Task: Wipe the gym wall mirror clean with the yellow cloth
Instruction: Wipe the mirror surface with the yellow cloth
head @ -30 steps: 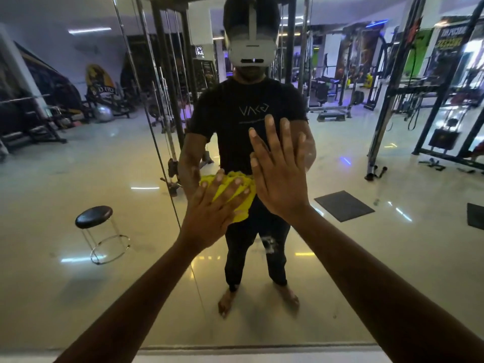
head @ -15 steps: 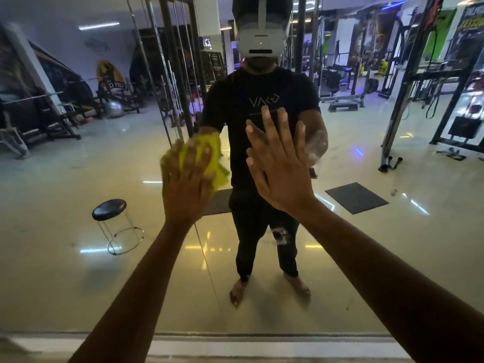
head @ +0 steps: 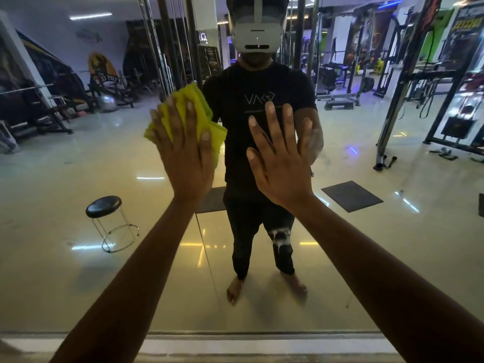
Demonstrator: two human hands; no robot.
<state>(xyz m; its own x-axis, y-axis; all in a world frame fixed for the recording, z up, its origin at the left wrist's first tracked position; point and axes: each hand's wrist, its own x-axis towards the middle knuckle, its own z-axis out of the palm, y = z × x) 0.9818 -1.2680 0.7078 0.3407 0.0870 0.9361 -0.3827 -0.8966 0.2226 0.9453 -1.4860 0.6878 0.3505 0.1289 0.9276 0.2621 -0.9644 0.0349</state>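
Since one second ago, left hand (head: 183, 150) moved up and leftward with cloth (head: 195, 111), pressing it flat on mirror (head: 65, 205), fingers straight. Right hand (head: 281, 158) rests open beside. Mirror's bottom edge is far below; free glass lies leftward.

Little can be read here. The chest of the black T-shirt (head: 259, 106), reflected in the mirror just above the right hand's fingertips (head: 269, 106), bears pale angular letters, mirror-reversed, roughly "VAKS"; the finer line beneath is too small. The banner (head: 468, 24) far right of those fingertips and the poster (head: 212, 62) right of the left hand's fingertips (head: 190, 104) carry yellow lettering, illegible.
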